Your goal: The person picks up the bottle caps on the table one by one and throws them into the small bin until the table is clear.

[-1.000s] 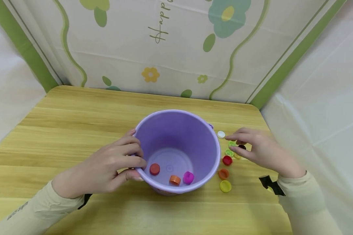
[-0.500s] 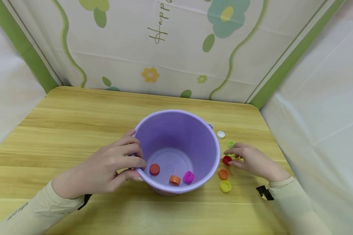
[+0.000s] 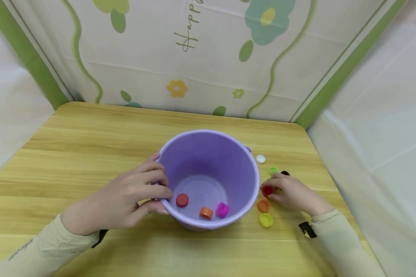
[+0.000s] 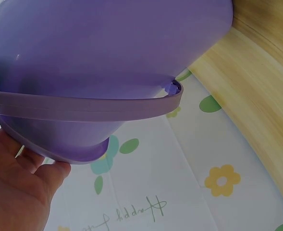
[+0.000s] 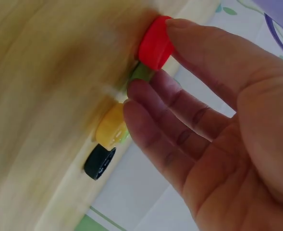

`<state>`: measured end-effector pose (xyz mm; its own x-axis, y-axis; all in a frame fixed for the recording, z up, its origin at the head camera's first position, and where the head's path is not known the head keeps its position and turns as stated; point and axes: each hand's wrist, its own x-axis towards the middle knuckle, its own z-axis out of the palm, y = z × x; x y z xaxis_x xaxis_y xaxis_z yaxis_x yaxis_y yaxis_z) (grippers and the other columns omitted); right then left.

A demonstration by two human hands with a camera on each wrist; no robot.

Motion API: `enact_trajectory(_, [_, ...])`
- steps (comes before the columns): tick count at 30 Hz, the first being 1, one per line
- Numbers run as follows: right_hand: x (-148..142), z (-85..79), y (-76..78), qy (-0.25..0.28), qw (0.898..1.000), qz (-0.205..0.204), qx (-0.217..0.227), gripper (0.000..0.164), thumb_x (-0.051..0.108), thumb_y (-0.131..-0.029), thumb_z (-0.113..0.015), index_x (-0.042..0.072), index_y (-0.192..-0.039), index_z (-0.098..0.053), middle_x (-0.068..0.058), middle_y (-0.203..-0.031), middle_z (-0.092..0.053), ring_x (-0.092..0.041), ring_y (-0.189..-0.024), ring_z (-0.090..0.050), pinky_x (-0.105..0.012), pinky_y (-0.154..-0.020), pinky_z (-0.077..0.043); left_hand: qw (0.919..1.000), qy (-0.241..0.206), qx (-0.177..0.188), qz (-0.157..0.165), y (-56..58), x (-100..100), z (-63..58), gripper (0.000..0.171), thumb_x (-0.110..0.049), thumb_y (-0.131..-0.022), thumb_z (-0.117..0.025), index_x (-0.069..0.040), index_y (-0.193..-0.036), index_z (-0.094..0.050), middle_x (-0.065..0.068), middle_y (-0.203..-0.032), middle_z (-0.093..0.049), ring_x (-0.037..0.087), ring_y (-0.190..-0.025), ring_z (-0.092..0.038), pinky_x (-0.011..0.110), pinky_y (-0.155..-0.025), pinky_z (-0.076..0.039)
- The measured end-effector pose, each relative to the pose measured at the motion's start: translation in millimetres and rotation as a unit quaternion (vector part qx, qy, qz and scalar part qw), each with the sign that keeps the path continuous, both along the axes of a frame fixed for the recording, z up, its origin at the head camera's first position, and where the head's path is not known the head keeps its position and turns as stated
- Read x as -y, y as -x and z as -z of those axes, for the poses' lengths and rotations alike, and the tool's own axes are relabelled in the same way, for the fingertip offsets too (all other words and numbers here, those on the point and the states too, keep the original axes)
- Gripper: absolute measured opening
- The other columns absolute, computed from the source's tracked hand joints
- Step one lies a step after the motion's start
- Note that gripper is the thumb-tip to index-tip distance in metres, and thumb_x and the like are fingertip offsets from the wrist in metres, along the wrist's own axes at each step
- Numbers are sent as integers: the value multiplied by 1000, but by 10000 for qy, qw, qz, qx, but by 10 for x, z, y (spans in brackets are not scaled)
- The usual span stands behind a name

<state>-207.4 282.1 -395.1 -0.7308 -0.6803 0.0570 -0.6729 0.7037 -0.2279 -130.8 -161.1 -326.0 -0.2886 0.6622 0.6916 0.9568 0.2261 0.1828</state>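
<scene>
Red bottle cap [image 5: 154, 44]: right hand [image 3: 292, 193] seemingly pinching it, index contact hidden; lift straight; left hand [image 3: 130, 194] grips purple bucket [image 3: 209, 154].

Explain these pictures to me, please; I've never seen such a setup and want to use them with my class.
There is no machine here, just a person's two bare hands and three worn cameras. The head camera looks down on the table; each wrist camera shows one hand's work close up. The left hand grips a purple bucket by its rim. Inside lie a dark red cap, an orange cap and a magenta cap. On the table, to the bucket's right, are more caps, among them a white cap, a black cap and a yellow cap. The right hand's thumb touches a bright red cap; whether it is firmly held, I cannot tell.
</scene>
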Motion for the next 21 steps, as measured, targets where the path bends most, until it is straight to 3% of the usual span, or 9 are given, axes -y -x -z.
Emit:
enact_trajectory(14, [18,71,12,-54,9999,6,-140,29,2,-76,-84,8,-102,-75,-3,-92,-62,-16,-79,-59,-32,-69,-55,10000,3,3,-22,-9,4,-5,31,-39,-102,-50,-15,-96,-68,-3,-94,-57,20,-98,-51,51,-116,-25])
enact_trajectory(21, [7,-23,-18,-66,9995,118,-291,30,5,-74,-86,6,-101,-75,-5,-96,-64,-19,-82,-63,-36,-72,-57,10000,15,13,-24,-6,8,3,30,-39,-102,-51,-15,-97,-68,-4,-94,-57,20,-98,-51,50,-117,-25])
